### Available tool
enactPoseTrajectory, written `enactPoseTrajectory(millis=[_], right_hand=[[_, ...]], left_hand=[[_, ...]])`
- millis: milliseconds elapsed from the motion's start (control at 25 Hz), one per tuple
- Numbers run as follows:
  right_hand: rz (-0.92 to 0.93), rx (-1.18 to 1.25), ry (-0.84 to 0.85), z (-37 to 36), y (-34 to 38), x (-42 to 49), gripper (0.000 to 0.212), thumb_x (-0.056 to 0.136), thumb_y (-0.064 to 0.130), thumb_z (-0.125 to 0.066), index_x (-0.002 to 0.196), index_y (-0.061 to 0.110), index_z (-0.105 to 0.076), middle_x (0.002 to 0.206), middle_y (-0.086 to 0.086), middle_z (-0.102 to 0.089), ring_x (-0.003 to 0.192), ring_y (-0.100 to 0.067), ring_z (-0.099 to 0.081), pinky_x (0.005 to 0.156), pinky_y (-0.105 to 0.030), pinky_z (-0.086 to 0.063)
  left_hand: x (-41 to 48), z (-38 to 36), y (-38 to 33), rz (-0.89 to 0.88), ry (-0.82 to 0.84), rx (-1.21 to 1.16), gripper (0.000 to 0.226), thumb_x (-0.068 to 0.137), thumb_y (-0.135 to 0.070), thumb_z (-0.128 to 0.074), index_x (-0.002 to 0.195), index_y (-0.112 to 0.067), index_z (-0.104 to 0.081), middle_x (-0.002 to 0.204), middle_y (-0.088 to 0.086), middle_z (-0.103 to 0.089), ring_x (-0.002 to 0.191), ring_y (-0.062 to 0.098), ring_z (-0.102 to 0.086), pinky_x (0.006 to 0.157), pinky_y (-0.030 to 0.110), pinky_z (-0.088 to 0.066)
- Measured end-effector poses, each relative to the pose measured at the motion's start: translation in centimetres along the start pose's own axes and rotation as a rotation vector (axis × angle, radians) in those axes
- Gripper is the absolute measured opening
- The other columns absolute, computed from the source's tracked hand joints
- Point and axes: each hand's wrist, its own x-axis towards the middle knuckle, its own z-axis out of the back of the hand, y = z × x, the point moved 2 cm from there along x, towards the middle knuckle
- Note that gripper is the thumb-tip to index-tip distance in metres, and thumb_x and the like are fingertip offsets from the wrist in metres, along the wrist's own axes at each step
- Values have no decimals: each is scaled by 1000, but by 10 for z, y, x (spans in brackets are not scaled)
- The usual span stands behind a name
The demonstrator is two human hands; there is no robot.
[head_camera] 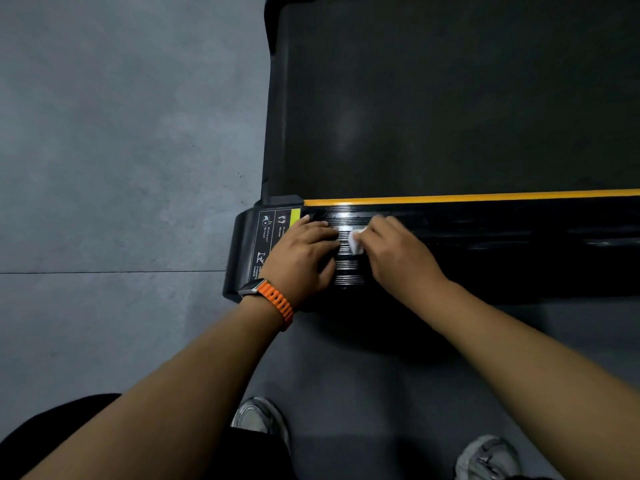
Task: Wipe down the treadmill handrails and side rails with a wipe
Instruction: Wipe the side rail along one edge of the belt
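The person bends over the treadmill's black ribbed side rail (485, 237), which runs across the view from its rounded end cap (239, 251) toward the right edge. The left hand (304, 258) lies palm down on the rail close to that end, its fingers stretched out nearly straight and resting flat on the ribs, grasping nothing. Part of the hand covers the warning label (273, 233) stuck on the rail's end. Just beside it, farther along the rail, the right hand (398, 251) has its fingers curled round a small white wipe (356, 241) and presses it against the ribbed top of the rail. The wipe shows between the two hands, poking out from under the right fingertips, and the left fingertips lie just beside it. A watch (266, 296) on an orange strap sits on the left wrist, over the rail's near edge. Along the rail's far edge runs a yellow stripe (485, 195), and beyond it lies the dark running belt (450, 98). On the near side of the rail, two grey shoes (259, 417) stand on the grey floor (121, 133), which also spreads past the rail's end cap.
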Motion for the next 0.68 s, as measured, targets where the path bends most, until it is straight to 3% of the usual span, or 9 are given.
enactPoseTrajectory(millis=[80,200,320,440,560,680], right_hand=[[-131,73,-41,5,-5,13,22,81,-5,-63,79,17,-63,85,-4,-51,83,-27,-52,66,-38,-47],[-30,67,36,3,-3,23,21,82,-3,-63,79,18,-62,85,-2,-53,82,-25,-53,65,-36,-45],[-77,67,-10,3,-6,27,22,83,-3,-62,80,18,-63,85,-2,-53,83,-27,-55,67,-35,-46],[45,19,45,-2,-4,28,18,84,-3,-61,87,15,-67,89,-5,-54,84,-26,-52,64,-40,-50],[-107,36,-47,-1,-8,35,22,81,-7,-63,83,15,-66,87,-6,-54,80,-27,-52,62,-35,-46],[2,-9,15,-3,-8,40,21,81,-6,-62,87,14,-67,90,-6,-53,83,-25,-51,60,-41,-50]], left_hand=[[1,-1,1,20,-18,-27,28,87,-22,-61,103,-8,-80,115,11,-75,113,31,-69,114,45,-34],[0,-2,2,41,-34,-56,22,80,-10,-76,102,-8,-81,113,10,-76,112,30,-69,114,44,-36],[1,-3,3,43,-47,-62,21,81,-13,-75,101,-9,-81,113,9,-76,112,30,-69,115,43,-36],[0,-4,3,49,-54,-63,31,87,-26,-59,102,-11,-81,114,7,-76,113,27,-68,117,36,-32],[0,-4,4,54,-51,-75,21,83,-14,-75,103,-10,-80,115,8,-75,114,28,-68,117,40,-33],[-1,-5,4,61,-41,-92,24,79,-9,-81,103,-9,-80,115,9,-75,114,28,-68,116,42,-35]])
